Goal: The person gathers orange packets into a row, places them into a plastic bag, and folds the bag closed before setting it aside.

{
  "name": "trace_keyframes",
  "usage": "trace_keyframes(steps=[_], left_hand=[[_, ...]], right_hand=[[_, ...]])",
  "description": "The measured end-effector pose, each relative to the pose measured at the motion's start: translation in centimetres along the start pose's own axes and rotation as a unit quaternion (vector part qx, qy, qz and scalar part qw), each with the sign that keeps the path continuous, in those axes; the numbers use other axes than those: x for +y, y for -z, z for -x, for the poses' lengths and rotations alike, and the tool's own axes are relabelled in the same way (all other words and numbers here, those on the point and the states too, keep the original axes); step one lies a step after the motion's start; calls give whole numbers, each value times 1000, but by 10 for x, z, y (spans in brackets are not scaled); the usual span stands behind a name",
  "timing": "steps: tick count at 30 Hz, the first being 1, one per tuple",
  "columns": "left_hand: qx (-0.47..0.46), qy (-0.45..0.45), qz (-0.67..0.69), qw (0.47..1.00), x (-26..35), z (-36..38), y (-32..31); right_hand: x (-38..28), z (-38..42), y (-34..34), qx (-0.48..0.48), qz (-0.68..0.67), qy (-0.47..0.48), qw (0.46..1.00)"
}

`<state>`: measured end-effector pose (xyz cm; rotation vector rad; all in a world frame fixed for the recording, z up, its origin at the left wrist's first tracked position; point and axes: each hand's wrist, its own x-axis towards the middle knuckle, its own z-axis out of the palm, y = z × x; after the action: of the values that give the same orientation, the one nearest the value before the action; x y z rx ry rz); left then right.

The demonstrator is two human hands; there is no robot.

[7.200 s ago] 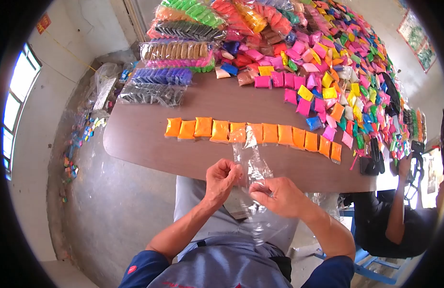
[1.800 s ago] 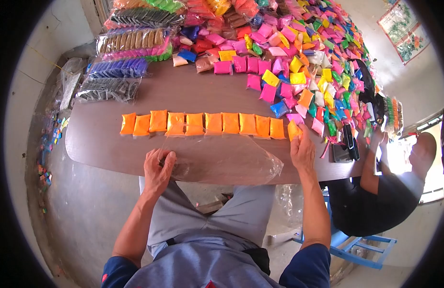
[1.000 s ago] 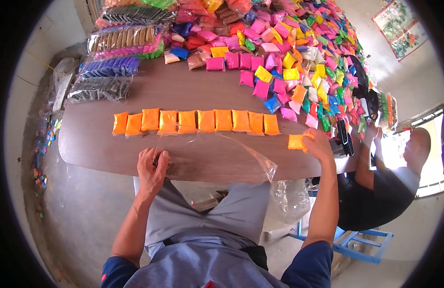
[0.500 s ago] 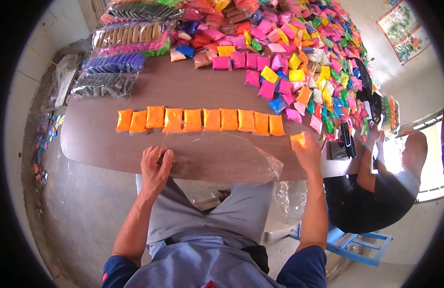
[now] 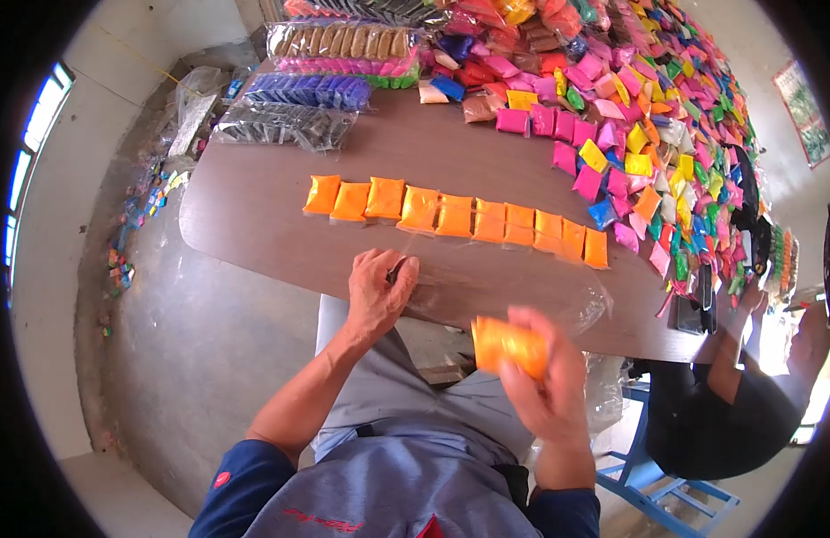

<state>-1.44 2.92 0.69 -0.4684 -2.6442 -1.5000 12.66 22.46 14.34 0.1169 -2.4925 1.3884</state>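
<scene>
A row of several orange packets [image 5: 419, 208] lies across the brown table. My left hand [image 5: 379, 285] is closed at the table's front edge, fingers pinched on a dark small thing and the edge of a clear plastic bag [image 5: 514, 273]. The bag stretches to the right, just in front of the row and partly over it. My right hand [image 5: 551, 372] holds an orange packet [image 5: 506, 346] between thumb and fingers, raised in front of the table edge and slightly blurred.
A big heap of coloured packets [image 5: 612, 134] covers the back right. Filled clear bags [image 5: 307, 91] are stacked at the back left. A person in dark clothes [image 5: 724, 421] sits at the right by a blue stool [image 5: 644, 448]. A phone [image 5: 691, 316] lies near the right edge.
My right hand has lifted the orange packet off the table and brought it left, nearer my body. The view has turned, so the table appears shifted to the right. My left hand still pinches the bag.
</scene>
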Motion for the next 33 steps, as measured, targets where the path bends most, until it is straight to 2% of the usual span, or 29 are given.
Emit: trace_keyframes(steps=[3, 9, 13, 16, 19, 22, 25, 28, 31, 33], left_hand=[[9, 2, 8, 1000, -3, 5, -4], [53, -27, 48, 997, 5, 5, -10], [-4, 5, 17, 1000, 6, 5, -2], [1, -5, 16, 1000, 9, 4, -3], [60, -17, 41, 997, 12, 2, -11], [72, -18, 44, 996, 13, 2, -11], [55, -13, 26, 998, 13, 3, -10], [56, -37, 20, 998, 15, 4, -10], [18, -17, 25, 999, 18, 3, -4], [14, -15, 18, 1000, 14, 3, -5]], right_hand=[[25, -34, -34, 54, 82, -52, 994], [42, -55, -76, -115, 158, -99, 976], [49, -52, -86, -97, 207, -93, 969], [45, -49, -92, -81, 244, -105, 961], [45, -44, -94, -78, 204, -92, 972], [57, -37, -84, -81, 87, -21, 993], [56, -40, -71, -156, -27, -102, 982], [53, -45, -63, -173, -34, -114, 978], [51, -61, -59, -279, 76, -168, 942], [56, -56, -67, -250, 70, -149, 954]])
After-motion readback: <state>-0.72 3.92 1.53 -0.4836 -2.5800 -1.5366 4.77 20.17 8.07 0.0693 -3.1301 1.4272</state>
